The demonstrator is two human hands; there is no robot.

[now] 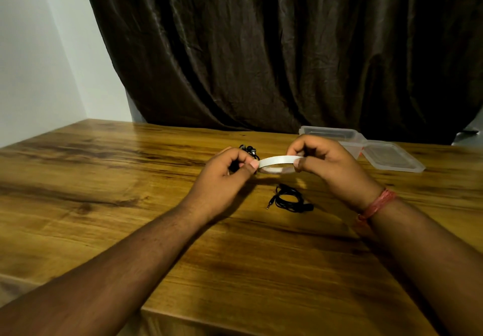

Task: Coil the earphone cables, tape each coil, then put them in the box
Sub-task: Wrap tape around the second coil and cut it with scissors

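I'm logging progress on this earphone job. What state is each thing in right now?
Tape roll: held above the table, pinched by both hands.
Left hand: pinching the roll's left side.
Right hand: gripping the roll's right side.
Near earphone cable: coiled, lying on the table; tape not visible.
Far earphones: bundled behind the left hand, partly hidden.
Box: open, lid lying flat beside it.

Far earphones [249, 150] mostly hidden behind left hand [227, 172].
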